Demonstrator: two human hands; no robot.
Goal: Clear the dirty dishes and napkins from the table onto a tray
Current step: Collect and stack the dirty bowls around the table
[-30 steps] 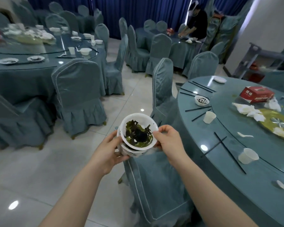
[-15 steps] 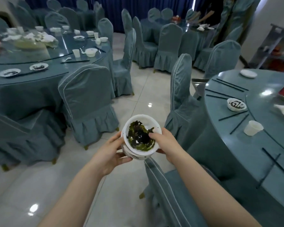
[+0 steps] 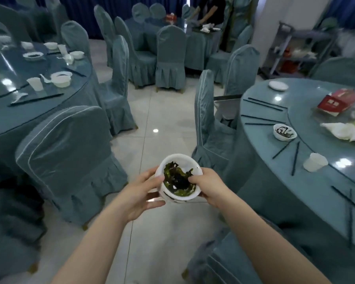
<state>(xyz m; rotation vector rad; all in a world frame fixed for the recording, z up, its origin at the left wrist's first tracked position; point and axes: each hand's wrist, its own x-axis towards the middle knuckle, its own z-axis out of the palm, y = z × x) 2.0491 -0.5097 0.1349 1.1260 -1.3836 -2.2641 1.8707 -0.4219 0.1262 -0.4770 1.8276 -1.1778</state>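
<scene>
Gripping bowl stack (image 3: 178,181) between left hand (image 3: 140,190), right hand (image 3: 208,186).

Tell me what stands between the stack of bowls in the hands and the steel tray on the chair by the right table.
Only a covered chair's back. Both hands, left and right, hold the bowl stack over open floor; the tray lies just behind that chair back, beside the right table.

White bowl (image 3: 190,196), dark-green leftovers (image 3: 177,179)
</scene>
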